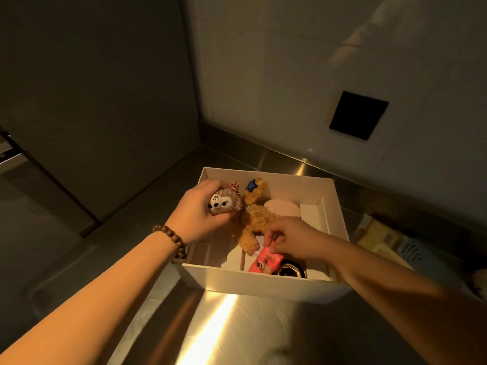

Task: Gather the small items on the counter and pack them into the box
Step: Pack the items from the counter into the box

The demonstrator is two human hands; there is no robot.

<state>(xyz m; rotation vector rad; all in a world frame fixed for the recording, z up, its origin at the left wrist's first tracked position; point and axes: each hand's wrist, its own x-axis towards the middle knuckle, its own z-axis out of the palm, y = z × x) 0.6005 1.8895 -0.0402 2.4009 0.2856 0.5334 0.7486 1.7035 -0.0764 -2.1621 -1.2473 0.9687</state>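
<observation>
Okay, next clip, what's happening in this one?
A person is packing small items into a white box on a steel counter. The left hand grips a small plush head over the box. The right hand pinches a pink card down inside. A tan plush toy with a blue star already lies in the box.

Left hand [198, 216] fingers curled gripping, right hand [291, 237] pinching

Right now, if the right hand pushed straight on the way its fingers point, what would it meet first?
Probably the tan plush bear lying in the white box; the right hand, pinching a pink card, points toward its leg, though depth is unclear.
</observation>
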